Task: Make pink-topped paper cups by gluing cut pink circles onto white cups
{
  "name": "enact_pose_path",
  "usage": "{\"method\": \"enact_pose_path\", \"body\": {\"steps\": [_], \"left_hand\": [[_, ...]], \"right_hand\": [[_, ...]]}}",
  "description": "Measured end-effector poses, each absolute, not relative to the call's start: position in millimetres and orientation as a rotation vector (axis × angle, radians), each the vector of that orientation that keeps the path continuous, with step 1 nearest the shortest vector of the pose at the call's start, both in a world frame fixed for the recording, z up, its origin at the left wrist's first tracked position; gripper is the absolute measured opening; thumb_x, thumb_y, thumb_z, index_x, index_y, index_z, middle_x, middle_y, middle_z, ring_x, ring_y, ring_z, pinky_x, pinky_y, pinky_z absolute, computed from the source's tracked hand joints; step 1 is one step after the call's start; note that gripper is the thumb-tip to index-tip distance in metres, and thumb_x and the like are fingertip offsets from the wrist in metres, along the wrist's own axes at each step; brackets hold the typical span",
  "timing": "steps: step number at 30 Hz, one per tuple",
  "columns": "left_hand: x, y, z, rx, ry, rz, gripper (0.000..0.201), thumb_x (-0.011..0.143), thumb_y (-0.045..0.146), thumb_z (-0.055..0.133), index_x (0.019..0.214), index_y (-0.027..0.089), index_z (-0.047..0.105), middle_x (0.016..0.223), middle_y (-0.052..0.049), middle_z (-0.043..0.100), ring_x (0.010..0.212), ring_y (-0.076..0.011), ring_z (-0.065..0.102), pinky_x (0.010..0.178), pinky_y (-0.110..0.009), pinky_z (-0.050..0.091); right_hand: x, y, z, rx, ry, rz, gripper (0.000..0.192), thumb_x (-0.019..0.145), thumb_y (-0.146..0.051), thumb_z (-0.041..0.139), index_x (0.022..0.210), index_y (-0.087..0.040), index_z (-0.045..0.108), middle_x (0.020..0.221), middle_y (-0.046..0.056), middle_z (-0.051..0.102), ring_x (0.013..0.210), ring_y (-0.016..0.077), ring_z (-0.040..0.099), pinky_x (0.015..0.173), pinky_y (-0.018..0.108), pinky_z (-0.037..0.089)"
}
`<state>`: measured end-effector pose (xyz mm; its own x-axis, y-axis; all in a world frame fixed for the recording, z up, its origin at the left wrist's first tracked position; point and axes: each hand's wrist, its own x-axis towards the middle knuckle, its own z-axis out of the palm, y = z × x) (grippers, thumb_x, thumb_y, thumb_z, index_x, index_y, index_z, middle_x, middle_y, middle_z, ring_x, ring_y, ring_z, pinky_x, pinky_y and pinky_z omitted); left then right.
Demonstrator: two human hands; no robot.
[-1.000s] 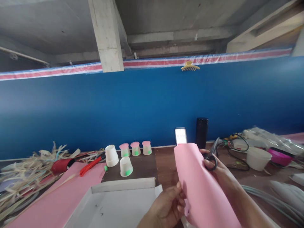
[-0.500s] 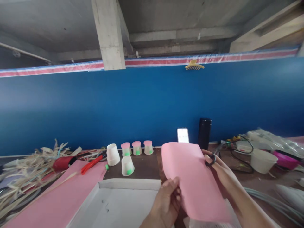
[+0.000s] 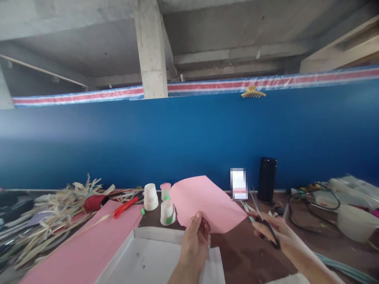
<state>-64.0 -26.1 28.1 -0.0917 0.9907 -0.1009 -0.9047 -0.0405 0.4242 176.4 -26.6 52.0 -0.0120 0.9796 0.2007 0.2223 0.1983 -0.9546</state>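
My left hand pinches the near edge of a pink paper sheet and holds it up over the table, in front of the upturned white cups. My right hand grips black-handled scissors, with the blades pointing up and away, just right of the sheet and apart from it. One cup with a green mark stands right behind the sheet's left edge, and a pink-topped cup stands beyond it.
A white shallow box lies under my left hand. A long pink sheet, red cutter and straw pile are at left. A black flask, cables and white bowl are at right, against a blue wall.
The pink sheet has swung left and flattened out, held now only by my left hand. My right hand has come off the sheet and moved right with the scissors.
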Motion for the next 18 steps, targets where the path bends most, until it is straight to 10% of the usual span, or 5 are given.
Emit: {"method": "enact_pose_path", "body": {"steps": [8, 18], "left_hand": [[-70, -25, 34, 0.231, 0.386, 1.689, 0.014, 0.073, 0.014, 0.071, 0.084, 0.017, 0.065, 0.082, 0.001, 0.066, 0.073, -0.0091, 0.063, 0.071, -0.021, 0.054], [-68, -17, 25, 0.206, 0.387, 1.716, 0.014, 0.069, 0.015, 0.074, 0.079, 0.015, 0.065, 0.075, 0.001, 0.065, 0.067, -0.0093, 0.062, 0.063, -0.020, 0.054]], "right_hand": [[163, -44, 52, -1.120, -1.899, 1.201, 0.043, 0.071, -0.038, 0.070, 0.111, -0.026, 0.066, 0.084, 0.004, 0.067, 0.074, 0.0181, 0.060, 0.067, 0.024, 0.049], [124, -38, 30, -1.203, -1.800, 1.143, 0.067, 0.080, -0.054, 0.055, 0.133, -0.014, 0.046, 0.065, 0.000, 0.051, 0.059, 0.0128, 0.050, 0.038, 0.016, 0.039]]}}
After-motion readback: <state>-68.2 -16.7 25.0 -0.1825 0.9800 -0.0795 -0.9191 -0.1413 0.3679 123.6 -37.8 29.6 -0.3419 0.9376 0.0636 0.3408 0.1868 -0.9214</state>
